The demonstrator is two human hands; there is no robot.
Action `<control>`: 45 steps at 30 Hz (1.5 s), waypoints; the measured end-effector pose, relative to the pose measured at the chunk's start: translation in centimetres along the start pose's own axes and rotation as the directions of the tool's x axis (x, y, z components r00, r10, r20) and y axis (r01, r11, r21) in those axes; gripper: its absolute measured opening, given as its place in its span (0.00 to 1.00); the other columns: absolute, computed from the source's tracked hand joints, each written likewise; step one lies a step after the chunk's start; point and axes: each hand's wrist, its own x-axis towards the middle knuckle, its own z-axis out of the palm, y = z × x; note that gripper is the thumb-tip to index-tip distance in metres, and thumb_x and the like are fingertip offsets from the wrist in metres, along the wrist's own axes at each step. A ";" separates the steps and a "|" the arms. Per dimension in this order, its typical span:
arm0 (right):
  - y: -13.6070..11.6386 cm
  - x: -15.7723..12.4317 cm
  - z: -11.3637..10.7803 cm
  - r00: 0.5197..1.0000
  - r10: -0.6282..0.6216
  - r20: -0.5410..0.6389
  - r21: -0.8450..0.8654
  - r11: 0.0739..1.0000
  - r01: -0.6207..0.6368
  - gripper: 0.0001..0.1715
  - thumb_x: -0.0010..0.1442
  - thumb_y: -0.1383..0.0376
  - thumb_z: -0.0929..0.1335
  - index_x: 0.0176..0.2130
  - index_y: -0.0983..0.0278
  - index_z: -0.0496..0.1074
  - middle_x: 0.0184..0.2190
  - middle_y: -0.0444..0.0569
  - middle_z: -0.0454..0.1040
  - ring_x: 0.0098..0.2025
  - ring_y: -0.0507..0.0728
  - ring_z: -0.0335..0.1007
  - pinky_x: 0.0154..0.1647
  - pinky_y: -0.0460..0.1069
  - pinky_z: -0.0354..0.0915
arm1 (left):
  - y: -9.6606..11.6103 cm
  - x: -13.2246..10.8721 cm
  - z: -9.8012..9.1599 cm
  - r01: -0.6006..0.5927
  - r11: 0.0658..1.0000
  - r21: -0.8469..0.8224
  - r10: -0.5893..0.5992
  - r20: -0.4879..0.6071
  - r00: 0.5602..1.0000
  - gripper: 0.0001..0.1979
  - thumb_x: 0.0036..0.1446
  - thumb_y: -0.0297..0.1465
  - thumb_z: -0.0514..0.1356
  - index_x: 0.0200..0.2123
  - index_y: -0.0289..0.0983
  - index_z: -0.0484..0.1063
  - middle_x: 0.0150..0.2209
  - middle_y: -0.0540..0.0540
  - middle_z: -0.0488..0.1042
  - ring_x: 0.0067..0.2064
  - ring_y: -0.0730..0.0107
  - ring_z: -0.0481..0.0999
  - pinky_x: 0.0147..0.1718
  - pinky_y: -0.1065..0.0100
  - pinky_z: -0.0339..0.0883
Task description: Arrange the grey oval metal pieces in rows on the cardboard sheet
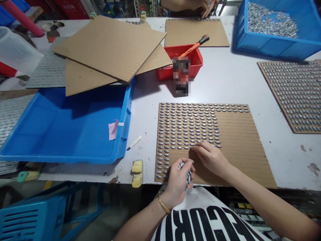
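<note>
A ridged cardboard sheet (240, 144) lies on the table in front of me. Rows of small almond-shaped silver metal pieces (185, 124) cover its upper left part, with a column down the left edge and two rows along the top. Near the sheet's lower edge, my left hand (177, 179) is curled around a handful of the same metal pieces (188, 174). My right hand (212, 157) has its fingertips pinched together on the sheet, at the end of a row. Whatever sits between those fingertips is too small and hidden to make out.
A blue tray (127, 124) stands left, with cardboard sheets (110, 43) leaning over it. Beyond my sheet are a red bin (198, 63) and an orange-handled tool (193, 48). A blue crate (265, 45) holds loose metal pieces. Another person's hand (208, 8) is across the table.
</note>
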 end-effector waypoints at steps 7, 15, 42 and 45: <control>0.0 -0.4 0.2 0.999 -0.041 0.003 -0.072 0.997 0.041 0.16 0.63 0.75 0.58 0.46 0.65 0.70 0.40 0.53 0.72 0.40 0.56 0.66 0.39 0.50 0.66 | 0.0 -0.1 -0.1 -0.001 1.000 0.006 0.001 0.013 1.000 0.12 0.54 0.40 0.61 0.34 0.38 0.66 0.28 0.51 0.66 0.22 0.80 0.62 0.12 0.79 0.46; 0.1 -0.2 0.2 0.995 -0.093 0.041 -0.102 0.990 0.096 0.17 0.63 0.74 0.58 0.47 0.65 0.69 0.41 0.54 0.71 0.41 0.57 0.64 0.40 0.51 0.66 | -0.1 -0.1 -0.2 -0.009 1.000 0.007 0.009 0.017 1.000 0.11 0.54 0.39 0.60 0.34 0.38 0.65 0.28 0.51 0.66 0.22 0.80 0.62 0.12 0.80 0.47; 0.0 -0.7 0.6 0.997 -0.079 -0.012 -0.154 0.985 0.077 0.17 0.61 0.75 0.59 0.47 0.66 0.69 0.41 0.55 0.71 0.42 0.58 0.64 0.38 0.50 0.66 | -0.4 0.2 -0.3 0.000 1.000 -0.003 0.000 0.026 1.000 0.13 0.52 0.40 0.61 0.36 0.38 0.66 0.28 0.51 0.66 0.22 0.79 0.62 0.12 0.79 0.46; -0.3 -0.5 0.5 0.996 -0.084 -0.012 -0.167 0.983 0.081 0.16 0.61 0.76 0.59 0.45 0.66 0.70 0.40 0.55 0.71 0.41 0.57 0.64 0.37 0.50 0.65 | -0.2 0.2 -0.1 0.009 1.000 0.006 -0.009 0.019 1.000 0.13 0.52 0.39 0.62 0.36 0.38 0.66 0.28 0.51 0.66 0.22 0.80 0.62 0.12 0.80 0.46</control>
